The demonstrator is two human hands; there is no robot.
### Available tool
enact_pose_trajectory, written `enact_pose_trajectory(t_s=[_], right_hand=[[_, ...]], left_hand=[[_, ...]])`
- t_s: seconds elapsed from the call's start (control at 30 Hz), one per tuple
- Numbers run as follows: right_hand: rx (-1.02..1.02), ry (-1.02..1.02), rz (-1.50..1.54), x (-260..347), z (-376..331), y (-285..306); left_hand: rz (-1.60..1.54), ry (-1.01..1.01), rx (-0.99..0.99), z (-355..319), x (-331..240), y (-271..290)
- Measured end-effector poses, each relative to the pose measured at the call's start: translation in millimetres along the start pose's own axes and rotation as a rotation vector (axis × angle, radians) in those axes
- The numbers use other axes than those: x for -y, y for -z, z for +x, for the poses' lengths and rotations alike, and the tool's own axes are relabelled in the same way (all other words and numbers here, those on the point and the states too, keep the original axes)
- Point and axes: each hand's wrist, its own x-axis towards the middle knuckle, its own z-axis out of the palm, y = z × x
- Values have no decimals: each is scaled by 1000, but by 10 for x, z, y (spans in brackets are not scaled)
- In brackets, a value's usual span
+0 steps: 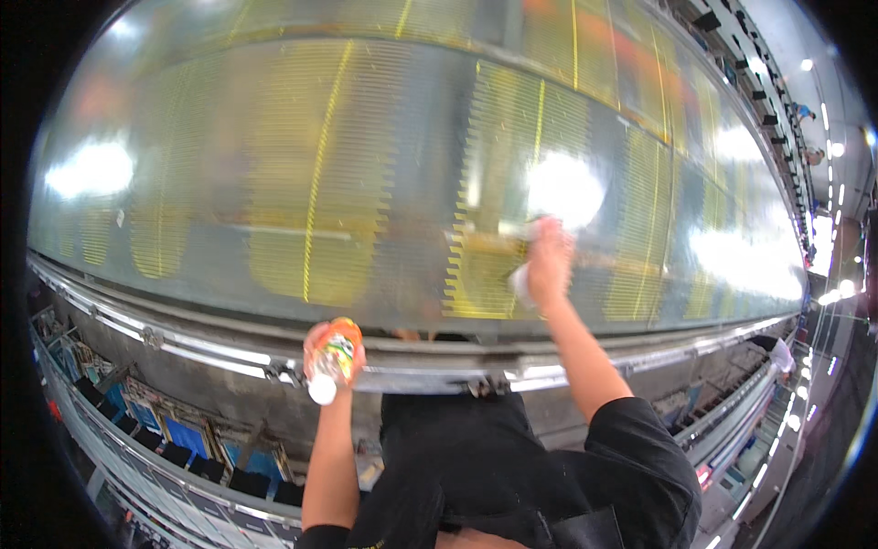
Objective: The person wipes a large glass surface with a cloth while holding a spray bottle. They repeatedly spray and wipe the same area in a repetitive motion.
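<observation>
My left hand [315,340] is wrapped around a small clear plastic bottle [340,355] with a colourful label, an orange end and a white cap [321,390]. The bottle is tilted, its cap toward me, at the near edge of the long table. Over on the right, my right hand [550,261] is out over the shiny table surface [421,183], closed on a white cloth [522,285]. Only part of the cloth shows beside the palm; motion smears the fingertips.
Yellow ruled scales and lines run across the glossy table, with bright lamp reflections. A metal rail [219,362] follows its near edge. Shelves with blue and dark items [183,437] stand behind me on the left. Another person [779,355] is at the far right.
</observation>
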Motion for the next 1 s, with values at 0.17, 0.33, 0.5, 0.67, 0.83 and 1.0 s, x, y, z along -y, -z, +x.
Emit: enact_pose_trajectory(t_s=[0.17, 0.33, 0.5, 0.67, 0.83, 1.0], right_hand=[[-213, -737, 76, -683, 2146, 68], [-183, -28, 169, 1193, 2108, -95], [92, 217, 54, 538, 424, 163], [-232, -516, 113, -679, 1937, -99], [-168, -152, 192, 790, 2254, 7], [127, 348, 311, 1275, -116, 521]], left_hand=[[-29, -84, 24, 87, 39, -110], [152, -77, -10, 68, -20, -53], [384, -122, 19, 175, -177, -14], [362, -123, 26, 181, -190, 23], [342, -77, 145, 206, -104, 28], [154, 155, 24, 28, -79, -32]])
